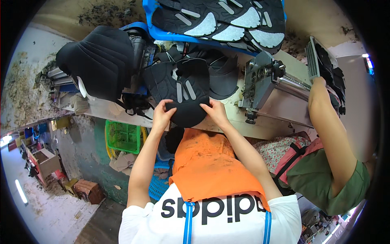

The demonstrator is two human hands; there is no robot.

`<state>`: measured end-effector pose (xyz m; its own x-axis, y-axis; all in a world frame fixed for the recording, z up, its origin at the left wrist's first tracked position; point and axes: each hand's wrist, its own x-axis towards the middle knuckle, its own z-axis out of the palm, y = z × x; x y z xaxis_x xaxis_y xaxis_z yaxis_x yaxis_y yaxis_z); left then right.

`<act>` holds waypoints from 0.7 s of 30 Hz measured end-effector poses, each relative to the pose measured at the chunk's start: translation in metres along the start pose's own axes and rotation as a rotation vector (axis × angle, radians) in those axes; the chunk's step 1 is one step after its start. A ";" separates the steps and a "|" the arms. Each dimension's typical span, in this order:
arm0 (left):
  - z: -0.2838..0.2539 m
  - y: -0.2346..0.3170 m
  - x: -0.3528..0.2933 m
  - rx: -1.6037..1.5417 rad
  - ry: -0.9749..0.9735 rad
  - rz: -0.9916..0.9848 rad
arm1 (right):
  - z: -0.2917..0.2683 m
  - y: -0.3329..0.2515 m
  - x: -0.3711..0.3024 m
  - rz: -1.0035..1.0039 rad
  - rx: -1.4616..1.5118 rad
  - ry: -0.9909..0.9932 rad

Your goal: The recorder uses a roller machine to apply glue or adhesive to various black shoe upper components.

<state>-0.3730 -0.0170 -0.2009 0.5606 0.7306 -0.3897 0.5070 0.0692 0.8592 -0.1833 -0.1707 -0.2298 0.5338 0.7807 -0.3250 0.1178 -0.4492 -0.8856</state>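
A flat black shoe upper (188, 113) with grey strips lies over the near edge of the worktable, its rounded toe end toward me. My left hand (162, 114) pinches the left side of this toe end between thumb and fingers. On the opposite side, my right hand (216, 112) grips the edge the same way. The upper's two side flaps spread away from me across the table. Just behind and to the right lie more curved black pieces (224, 77), partly covered by the upper.
A blue crate (149, 29) at the back holds several black uppers with pale patches. Stacked black pieces (101, 57) stand at left, beside metal rollers. A roller machine (260, 79) stands at right. Beyond it, a co-worker's arm (325, 110) reaches to a mesh tray (312, 61). A green basket (123, 136) sits below.
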 end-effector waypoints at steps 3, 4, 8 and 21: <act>0.008 -0.007 0.006 0.147 0.077 0.066 | 0.007 -0.009 0.009 0.003 -0.139 0.088; 0.010 0.000 0.005 0.241 0.117 0.051 | 0.006 -0.010 0.011 0.009 -0.138 0.092; 0.011 0.018 0.006 0.413 0.076 0.036 | 0.002 -0.017 0.015 -0.027 -0.251 0.099; 0.094 0.176 0.210 0.845 0.440 0.936 | -0.032 -0.003 0.032 -0.225 -0.733 0.356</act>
<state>-0.1045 0.0843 -0.1632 0.7422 0.4391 0.5063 0.3866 -0.8976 0.2118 -0.1399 -0.1577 -0.2268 0.6505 0.7566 0.0662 0.7004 -0.5638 -0.4378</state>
